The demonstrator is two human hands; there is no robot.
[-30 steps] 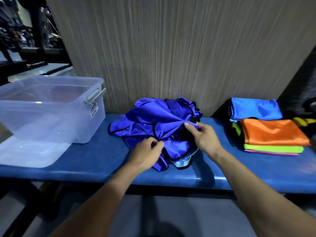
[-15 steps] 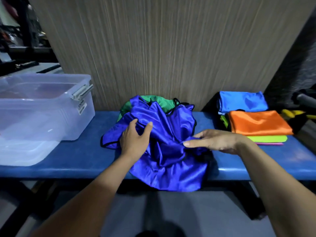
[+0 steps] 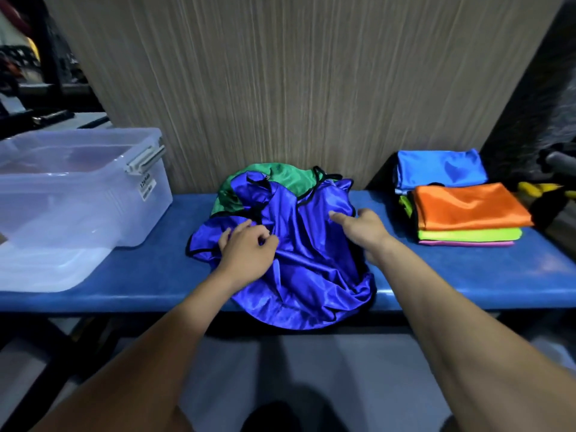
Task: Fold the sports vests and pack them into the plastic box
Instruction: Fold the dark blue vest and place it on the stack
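Observation:
A crumpled royal-blue vest [image 3: 311,260] with black trim lies on the blue bench [image 3: 140,272], its lower edge hanging over the front. A green vest [image 3: 290,177] shows from under its far side. My left hand [image 3: 246,251] rests on the blue vest's left part with fingers curled into the cloth. My right hand [image 3: 361,229] lies on its right side, fingers extended toward the middle. The clear plastic box [image 3: 93,194] stands at the bench's left end.
Folded vests sit stacked at the right: a blue one [image 3: 439,166] behind, an orange one [image 3: 467,205] over a lime one [image 3: 467,234] and a pink edge. The box's lid [image 3: 43,269] lies under and before the box. A wood-grain wall [image 3: 296,88] rises behind the bench.
The blue vest has been pulled out and spread, uncovering the green vest behind. My left hand slid down and left on the cloth; my right hand moved up onto its right side.

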